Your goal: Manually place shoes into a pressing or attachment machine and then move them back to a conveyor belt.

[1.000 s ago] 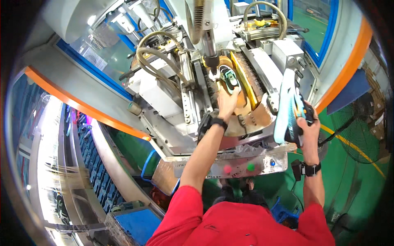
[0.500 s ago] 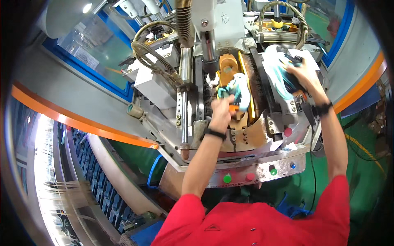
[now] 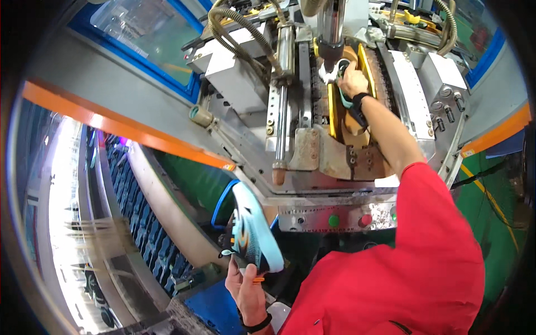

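Observation:
A sneaker (image 3: 258,237) with a pale blue sole and a black, teal and orange upper is in my left hand (image 3: 248,296). The fingers and thumb grip it at its lower end, low and to the left of the machine. My right hand (image 3: 353,84) reaches into the machine's brown cradle (image 3: 353,123), between its yellow side plates. Its fingers close on another shoe (image 3: 346,101), of which only a teal edge and dark parts show. The hand and wrist cover most of that shoe. Just left of these fingers hangs the machine's press rod (image 3: 330,50).
A front panel (image 3: 301,219) with green and red buttons runs below the cradle. Orange-edged guards (image 3: 128,134) flank the machine. At the left, a conveyor (image 3: 145,223) with a dark ridged surface passes by. A blue surface (image 3: 215,307) lies beneath my left hand.
My left hand has carried a sneaker from the cradle down to the left. My right hand has moved from the machine's right side into the cradle with the other shoe. The view has shifted.

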Action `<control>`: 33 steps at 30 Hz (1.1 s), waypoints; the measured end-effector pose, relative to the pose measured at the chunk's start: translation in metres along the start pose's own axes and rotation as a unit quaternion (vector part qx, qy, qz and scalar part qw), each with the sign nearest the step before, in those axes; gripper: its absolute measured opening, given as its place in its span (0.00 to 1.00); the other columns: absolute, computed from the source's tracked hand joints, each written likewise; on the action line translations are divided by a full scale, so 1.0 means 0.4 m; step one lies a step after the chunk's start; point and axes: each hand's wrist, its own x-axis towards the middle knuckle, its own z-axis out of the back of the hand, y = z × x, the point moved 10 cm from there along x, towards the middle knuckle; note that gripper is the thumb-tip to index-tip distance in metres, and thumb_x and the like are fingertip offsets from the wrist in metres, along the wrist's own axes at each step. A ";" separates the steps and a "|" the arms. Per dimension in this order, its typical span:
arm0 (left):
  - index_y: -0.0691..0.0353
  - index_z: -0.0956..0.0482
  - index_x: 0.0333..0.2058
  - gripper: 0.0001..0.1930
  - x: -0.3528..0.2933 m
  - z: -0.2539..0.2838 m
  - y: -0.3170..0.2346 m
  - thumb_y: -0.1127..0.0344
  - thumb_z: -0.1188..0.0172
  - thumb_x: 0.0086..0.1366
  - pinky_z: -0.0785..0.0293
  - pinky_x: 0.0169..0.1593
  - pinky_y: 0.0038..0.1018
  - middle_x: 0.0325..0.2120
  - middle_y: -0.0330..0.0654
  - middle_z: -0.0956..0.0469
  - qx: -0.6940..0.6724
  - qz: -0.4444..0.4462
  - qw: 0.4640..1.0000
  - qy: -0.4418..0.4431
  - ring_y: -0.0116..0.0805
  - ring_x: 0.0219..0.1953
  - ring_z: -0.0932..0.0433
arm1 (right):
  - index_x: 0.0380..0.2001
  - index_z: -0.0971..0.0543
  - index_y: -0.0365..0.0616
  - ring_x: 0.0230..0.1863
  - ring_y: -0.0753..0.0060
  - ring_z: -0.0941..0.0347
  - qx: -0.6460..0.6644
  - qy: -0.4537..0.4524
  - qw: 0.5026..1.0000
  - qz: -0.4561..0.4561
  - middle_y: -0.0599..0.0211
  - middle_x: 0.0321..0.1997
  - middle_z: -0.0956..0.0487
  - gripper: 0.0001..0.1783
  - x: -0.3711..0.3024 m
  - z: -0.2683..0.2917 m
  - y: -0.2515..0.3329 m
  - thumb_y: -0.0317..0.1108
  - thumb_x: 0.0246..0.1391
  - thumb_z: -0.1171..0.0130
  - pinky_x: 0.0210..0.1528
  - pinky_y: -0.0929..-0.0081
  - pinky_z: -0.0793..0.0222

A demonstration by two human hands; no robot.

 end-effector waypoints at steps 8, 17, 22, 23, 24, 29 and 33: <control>0.68 0.30 0.55 0.21 -0.126 0.127 0.092 0.70 0.42 0.65 0.22 0.41 0.34 0.42 0.45 0.21 -0.029 0.003 0.991 -0.133 0.36 0.41 0.20 | 0.37 0.24 0.41 0.36 0.53 0.24 0.293 0.031 0.880 0.372 0.56 0.34 0.22 0.12 -0.676 0.362 0.205 0.28 0.47 0.42 0.38 0.59 0.25; 0.68 0.28 0.52 0.18 -0.172 0.062 0.143 0.68 0.43 0.65 0.22 0.42 0.38 0.43 0.44 0.22 -0.042 0.036 0.992 -0.116 0.37 0.43 0.21 | 0.40 0.29 0.43 0.50 0.51 0.33 0.156 0.251 0.845 0.446 0.56 0.42 0.32 0.11 -1.098 -0.185 0.072 0.31 0.53 0.45 0.42 0.61 0.27; 0.67 0.27 0.50 0.16 -0.188 0.114 0.169 0.68 0.42 0.65 0.22 0.42 0.38 0.42 0.43 0.22 -0.056 0.031 0.982 -0.176 0.37 0.42 0.21 | 0.39 0.25 0.45 0.38 0.51 0.26 0.304 0.212 0.852 0.370 0.58 0.36 0.28 0.13 -0.953 0.070 0.136 0.30 0.47 0.40 0.37 0.58 0.26; 0.67 0.27 0.50 0.16 -0.176 0.094 0.166 0.68 0.41 0.65 0.22 0.41 0.38 0.41 0.43 0.21 -0.065 0.029 0.986 -0.153 0.37 0.41 0.21 | 0.36 0.23 0.45 0.33 0.53 0.25 0.365 0.084 0.840 0.393 0.58 0.33 0.25 0.12 -0.858 0.232 0.169 0.28 0.44 0.38 0.34 0.59 0.26; 0.66 0.27 0.49 0.16 -0.176 0.087 0.163 0.68 0.41 0.64 0.22 0.41 0.38 0.40 0.43 0.21 -0.074 0.028 0.987 -0.138 0.36 0.40 0.20 | 0.35 0.23 0.44 0.34 0.58 0.25 0.367 -0.013 0.829 0.421 0.58 0.32 0.24 0.12 -0.766 0.392 0.202 0.27 0.43 0.37 0.32 0.66 0.27; 0.66 0.26 0.48 0.15 -0.171 0.104 0.177 0.69 0.41 0.64 0.23 0.39 0.34 0.38 0.41 0.21 -0.085 0.015 0.988 -0.130 0.33 0.39 0.20 | 0.52 0.27 0.38 0.43 0.60 0.24 0.445 -0.362 0.775 0.266 0.50 0.48 0.24 0.32 -0.223 0.858 0.247 0.38 0.41 0.33 0.45 0.65 0.26; 0.65 0.26 0.47 0.13 -0.174 0.080 0.196 0.69 0.41 0.65 0.23 0.38 0.33 0.37 0.40 0.21 -0.083 0.025 0.987 -0.138 0.32 0.37 0.21 | 0.55 0.31 0.35 0.43 0.61 0.24 0.513 -0.103 0.813 0.256 0.51 0.47 0.23 0.33 0.065 0.831 0.331 0.36 0.46 0.36 0.38 0.65 0.25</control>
